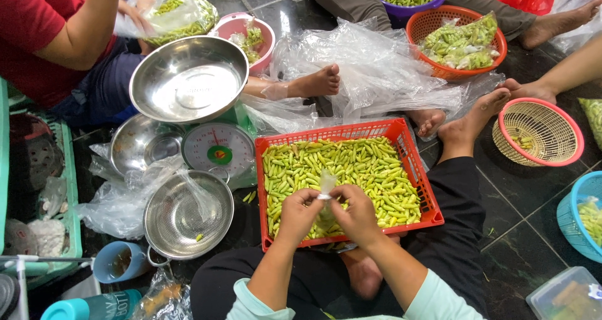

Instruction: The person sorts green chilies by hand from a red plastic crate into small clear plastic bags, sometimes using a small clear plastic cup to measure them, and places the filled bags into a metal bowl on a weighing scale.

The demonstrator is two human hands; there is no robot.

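Both grips meet over the red crate [411, 163]: the left hand [298, 215] and right hand [359, 215] each pinch the twisted neck of a small clear bag [326, 191] of green chillies, fingers pressed together on the plastic; the bag hangs between them above the loose chillies [370, 166]; a kitchen scale [219, 147] stands just beside the crate.

Bright, even overhead light, soft shadows. Glare on steel bowl [188, 78] and dark glossy floor tiles [514, 257]. Sheen on plastic sheet [376, 69]. Focus sharp; slight wide-angle stretch at edges.
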